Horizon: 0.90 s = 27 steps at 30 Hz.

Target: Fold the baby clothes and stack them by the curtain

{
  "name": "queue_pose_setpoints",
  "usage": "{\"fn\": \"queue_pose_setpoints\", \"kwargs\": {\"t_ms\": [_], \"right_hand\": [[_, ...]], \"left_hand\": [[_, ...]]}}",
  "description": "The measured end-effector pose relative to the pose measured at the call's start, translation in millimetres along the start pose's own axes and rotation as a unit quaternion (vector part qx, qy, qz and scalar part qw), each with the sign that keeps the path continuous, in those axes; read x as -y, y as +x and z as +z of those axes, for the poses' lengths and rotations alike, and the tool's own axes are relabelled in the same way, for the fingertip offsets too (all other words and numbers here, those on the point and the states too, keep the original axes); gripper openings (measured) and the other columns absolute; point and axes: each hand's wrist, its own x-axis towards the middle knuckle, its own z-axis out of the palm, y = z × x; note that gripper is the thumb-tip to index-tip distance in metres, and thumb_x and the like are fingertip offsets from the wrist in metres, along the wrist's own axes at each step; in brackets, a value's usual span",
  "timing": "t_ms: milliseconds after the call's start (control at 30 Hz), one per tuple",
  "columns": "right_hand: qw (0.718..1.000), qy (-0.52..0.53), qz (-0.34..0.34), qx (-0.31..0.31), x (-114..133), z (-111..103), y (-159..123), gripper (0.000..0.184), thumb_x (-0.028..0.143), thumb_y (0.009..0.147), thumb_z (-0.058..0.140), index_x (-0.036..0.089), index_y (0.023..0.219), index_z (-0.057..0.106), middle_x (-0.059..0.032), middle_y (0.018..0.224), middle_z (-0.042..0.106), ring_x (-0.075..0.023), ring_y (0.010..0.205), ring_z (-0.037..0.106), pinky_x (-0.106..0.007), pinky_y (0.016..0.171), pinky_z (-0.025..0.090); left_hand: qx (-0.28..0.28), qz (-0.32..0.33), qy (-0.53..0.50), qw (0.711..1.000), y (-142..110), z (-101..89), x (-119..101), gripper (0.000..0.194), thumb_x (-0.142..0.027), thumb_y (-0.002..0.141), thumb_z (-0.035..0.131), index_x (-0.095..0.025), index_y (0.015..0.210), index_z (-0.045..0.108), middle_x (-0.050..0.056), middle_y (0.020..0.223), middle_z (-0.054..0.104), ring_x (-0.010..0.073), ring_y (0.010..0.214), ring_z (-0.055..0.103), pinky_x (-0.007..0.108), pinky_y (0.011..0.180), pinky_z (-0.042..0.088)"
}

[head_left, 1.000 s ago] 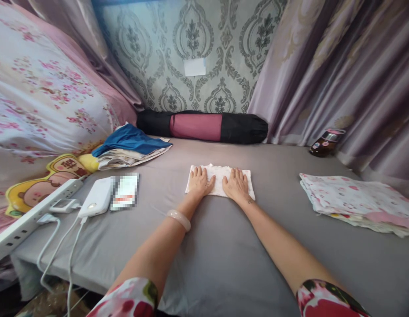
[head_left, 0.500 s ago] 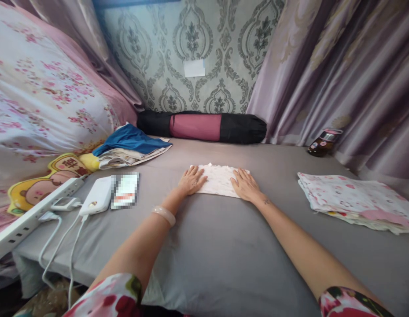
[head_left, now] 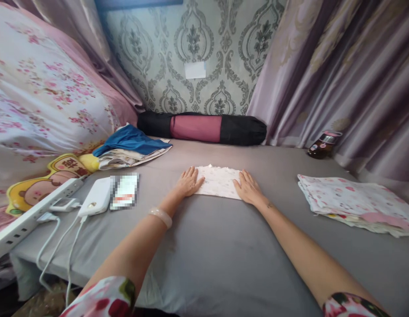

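Note:
A folded white cloth with a faint print (head_left: 218, 181) lies flat on the grey sheet in front of me. My left hand (head_left: 189, 181) rests palm down over its left edge, fingers stretched out. Over the right edge lies my right hand (head_left: 248, 186), also flat with its fingers extended. Neither hand grips the cloth; both press on its sides, and its side edges are partly hidden beneath them.
To the right is a stack of folded printed cloths (head_left: 352, 200), with a dark bottle (head_left: 324, 144) behind it. A black and red roll bag (head_left: 196, 128) lies along the wall. On the left are blue folded clothing (head_left: 128, 140), a white power bank (head_left: 97, 197) and a power strip (head_left: 35, 211).
My hands have slid slightly apart, outward to the cloth's two side edges, so more of its top shows. The cloth stays in place.

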Motion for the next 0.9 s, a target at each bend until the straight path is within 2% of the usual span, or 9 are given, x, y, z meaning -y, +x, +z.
{"fn": "queue_pose_setpoints", "kwargs": {"t_ms": [100, 233, 367, 533, 900], "right_hand": [[1.000, -0.007, 0.010, 0.020, 7.6, -11.9, -0.7, 0.065, 0.045, 0.098, 0.021, 0.004, 0.147, 0.032, -0.0190, 0.155, 0.026, -0.0290, 0.143, 0.022, -0.047, 0.116, 0.016], [1.000, -0.008, -0.011, -0.003, 24.9, -23.9, 0.5, 0.060, 0.044, 0.099, 0.021, 0.009, 0.146, 0.036, -0.0181, 0.155, 0.026, -0.0279, 0.143, 0.021, -0.049, 0.116, 0.011], [0.999, 0.008, -0.036, -0.016, 36.0, -16.7, 1.9, 0.059, 0.044, 0.099, 0.023, 0.011, 0.146, 0.036, -0.0175, 0.154, 0.030, -0.0271, 0.142, 0.024, -0.045, 0.114, 0.017], [0.999, 0.003, -0.040, -0.031, 35.3, -3.8, 1.2, 0.057, 0.043, 0.099, 0.025, 0.011, 0.145, 0.038, -0.0162, 0.152, 0.034, -0.0273, 0.141, 0.027, -0.044, 0.114, 0.016], [0.999, 0.006, -0.038, -0.026, 36.0, -6.8, 0.6, 0.055, 0.040, 0.099, 0.028, 0.011, 0.144, 0.038, -0.0165, 0.152, 0.034, -0.0280, 0.140, 0.028, -0.044, 0.114, 0.017]], "left_hand": [[0.003, 0.004, 0.013, 1.000, 3.3, -3.3, -1.9, 0.068, -0.055, 0.096, 0.018, -0.009, 0.144, 0.032, 0.019, 0.156, 0.024, 0.0306, 0.145, 0.020, 0.047, 0.114, 0.021], [-0.044, 0.018, 0.033, 0.998, 7.0, -6.9, -15.8, 0.061, -0.051, 0.097, 0.022, -0.012, 0.140, 0.040, 0.017, 0.154, 0.029, 0.0289, 0.145, 0.020, 0.049, 0.115, 0.018], [-0.058, 0.056, 0.032, 0.996, 6.8, -1.6, -28.9, 0.056, -0.050, 0.098, 0.023, -0.015, 0.138, 0.042, 0.015, 0.151, 0.036, 0.0275, 0.143, 0.026, 0.047, 0.115, 0.020], [-0.051, 0.064, 0.027, 0.996, 5.9, 5.7, -29.1, 0.056, -0.050, 0.098, 0.023, -0.017, 0.139, 0.040, 0.014, 0.151, 0.036, 0.0281, 0.141, 0.028, 0.048, 0.114, 0.023], [-0.036, 0.054, 0.023, 0.998, 7.6, 4.9, -29.1, 0.055, -0.050, 0.098, 0.024, -0.018, 0.140, 0.039, 0.014, 0.152, 0.034, 0.0283, 0.142, 0.027, 0.049, 0.114, 0.021]]}}
